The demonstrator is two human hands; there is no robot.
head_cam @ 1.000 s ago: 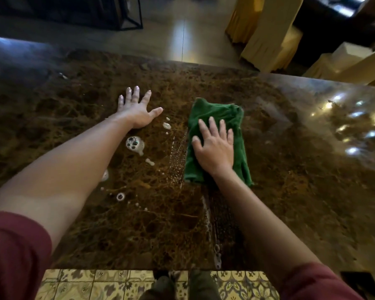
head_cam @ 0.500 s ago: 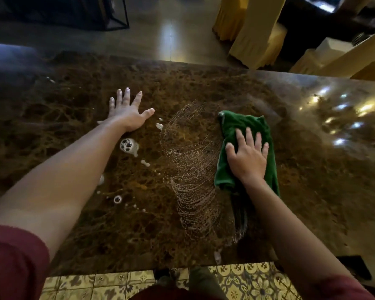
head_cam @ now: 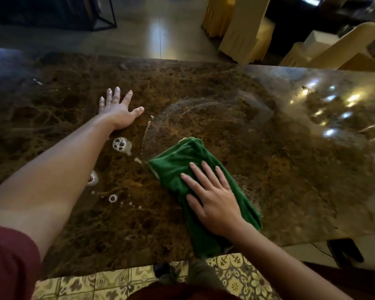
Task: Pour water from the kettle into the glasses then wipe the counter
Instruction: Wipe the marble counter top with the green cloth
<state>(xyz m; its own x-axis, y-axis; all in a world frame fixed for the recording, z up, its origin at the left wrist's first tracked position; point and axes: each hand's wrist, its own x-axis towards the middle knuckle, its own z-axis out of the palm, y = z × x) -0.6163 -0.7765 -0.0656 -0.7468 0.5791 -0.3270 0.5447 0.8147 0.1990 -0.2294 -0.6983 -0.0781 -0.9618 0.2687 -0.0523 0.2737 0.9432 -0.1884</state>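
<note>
Nearest the person, the green cloth (head_cam: 178,167) lies folded on the brown marble desk (head_cam: 290,180), its near end hanging just past the desk's front edge. The right hand (head_cam: 214,202) lies flat on it, palm down and fingers spread; this grip is a press, not a closed hold, and nothing is pinched between the fingers. The step in hand is judged to be the wiping, and neither kettle nor glasses appear in view.

To do it well, the palm should keep even weight over the cloth's middle so the whole fold drags, not only the leading corner. Just left of the cloth, pale droplets (head_cam: 138,160) and a ring-shaped bead (head_cam: 113,198) sit unwiped, with a foamy puddle (head_cam: 121,144) a little farther off and another (head_cam: 93,178) tucked against the left forearm. The next strokes should sweep leftward through these in overlapping passes, finishing on dry stone.

Farther out, a thin arc of streaks (head_cam: 182,105) marks a wet film; a drier face of the cloth would clear it better. Beyond that, the left hand (head_cam: 117,109) rests open and flat on the desk, holding nothing, bracing the reach. It will probably need lifting for the cloth to pass beneath the arm.
</note>
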